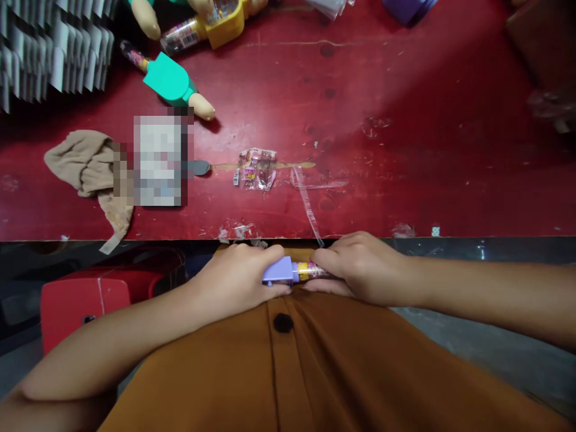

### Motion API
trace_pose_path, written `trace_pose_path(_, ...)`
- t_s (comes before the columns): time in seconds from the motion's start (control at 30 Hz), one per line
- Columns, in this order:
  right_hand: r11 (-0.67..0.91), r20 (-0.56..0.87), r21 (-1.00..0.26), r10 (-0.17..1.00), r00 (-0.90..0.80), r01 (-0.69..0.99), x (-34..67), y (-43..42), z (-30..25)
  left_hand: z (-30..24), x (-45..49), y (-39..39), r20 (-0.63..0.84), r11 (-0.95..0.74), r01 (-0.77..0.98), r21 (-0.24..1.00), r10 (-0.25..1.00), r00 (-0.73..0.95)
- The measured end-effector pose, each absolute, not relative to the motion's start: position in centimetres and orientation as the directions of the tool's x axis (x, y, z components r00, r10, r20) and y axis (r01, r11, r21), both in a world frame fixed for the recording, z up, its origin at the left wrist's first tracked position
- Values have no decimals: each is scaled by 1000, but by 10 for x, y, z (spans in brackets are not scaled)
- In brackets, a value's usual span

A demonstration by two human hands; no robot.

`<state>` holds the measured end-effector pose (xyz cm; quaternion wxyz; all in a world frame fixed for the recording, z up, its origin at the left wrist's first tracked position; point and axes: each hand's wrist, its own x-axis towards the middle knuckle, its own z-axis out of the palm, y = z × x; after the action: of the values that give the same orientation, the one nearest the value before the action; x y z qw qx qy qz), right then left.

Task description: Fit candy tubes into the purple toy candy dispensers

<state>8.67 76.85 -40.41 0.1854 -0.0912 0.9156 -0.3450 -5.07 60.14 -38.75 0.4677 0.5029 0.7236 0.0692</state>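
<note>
Close to the front of my body, just below the table's near edge, I hold a lavender plastic piece [278, 271] with a clear tube in a printed wrapper [306, 271] joined to its right end. My left hand [240, 275] is closed round the lavender part, thumb on top. Fingers of my right hand [360, 267] are closed round the tube's right end and hide its tip. A clear plastic strip [308, 207] runs from the table down to my right hand; whether they touch I cannot tell.
On the red table [405, 150] lie a printed plastic wrapper [256, 169], a tan cloth [85, 162] and a blurred-out item [161, 162]. Behind them are a teal piece [170, 78] and a yellow piece [227, 29], each with a tube. Stacked grey-white pieces [58, 51] stand far left.
</note>
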Motion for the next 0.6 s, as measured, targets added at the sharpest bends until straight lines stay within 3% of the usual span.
trace_pose_path(0.07, 564, -438, -797, -291, -851, 218, 84, 765, -407, -389, -49, 600, -587, 441, 702, 560, 808, -39)
trace_pose_path(0.17, 280, -613, -790, -349, -709, 546, 77, 764, -406, -388, -50, 599, -560, 387, 750, 537, 828, -27)
trace_pose_path(0.27, 243, -661, -750, -326, -676, 615, 70, 766, -402, -384, -55, 604, -556, 347, 808, 476, 831, -30)
trace_pose_path(0.37, 384, -623, -769, -272, -734, 511, 65, 776, -396, -375, -67, 607, -547, 350, 822, 450, 835, -56)
trace_pose_path(0.47, 646, -389, -721, -79, -918, 250, 64, 806, -384, -364, -85, 604, -501, 436, 734, 521, 852, -151)
trace_pose_path(0.53, 856, -64, -496, 130, -989, 145, 67, 840, -367, -361, -99, 600, -443, 492, 672, 553, 857, -262)
trace_pose_path(0.6, 955, 273, -154, 289, -918, 254, 77, 882, -341, -363, -112, 597, -351, 521, 652, 551, 853, -385)
